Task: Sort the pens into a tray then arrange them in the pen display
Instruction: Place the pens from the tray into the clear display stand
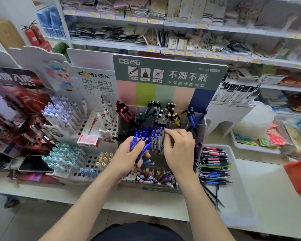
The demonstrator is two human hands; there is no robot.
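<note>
A bundle of blue plastic click pens (141, 146), at least three by the clips that show, stands upright in the left hand (130, 153). Its fingers are wrapped round the barrels, probably so the pens can be fed out one at a time. That hand hovers over the middle tier of the clear acrylic pen display with a green header card (163, 94), which stands at the middle of the white counter (271, 188), toward its back edge. The right hand (179, 148) reaches into the same tier. Its thumb and forefinger are drawn together at the tops of the blue-capped pens (146, 130) already packed there. Whether it is clamped on one I cannot tell. I judge that it is seating or straightening a pen. Just beside the display, toward the counter's right end, one white plastic tray (238, 197) holds a heap of mixed pens (214, 167). They lie flat and roughly parallel, too many to count, likely several dozen. About three dark pens (215, 197) stray toward the front edge.
</note>
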